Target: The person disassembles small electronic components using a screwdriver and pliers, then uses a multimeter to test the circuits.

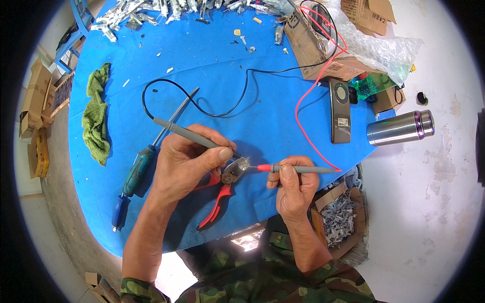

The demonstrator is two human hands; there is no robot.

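My left hand (189, 159) is closed round a grey test probe (184, 132) whose black wire (212, 115) loops over the blue table. In my right hand (294, 189) is a second grey test probe (303, 169) with a red collar near its tip and a red wire (306, 139). Both probe tips point inward at a small shiny, clear-looking piece (243, 163); whether they touch it I cannot tell. That piece is at the jaws of red-handled pliers (228, 178), which lie partly under my left hand with handles spread.
Left of my hand lie a teal-handled tool (139, 171), a blue-handled screwdriver (120, 212) and a green cloth (96, 118). Several silvery parts (166, 7) heap up at the far edge. Rightward are a cardboard box (305, 48), a dark slab-shaped device (340, 111) and a steel flask (399, 129).
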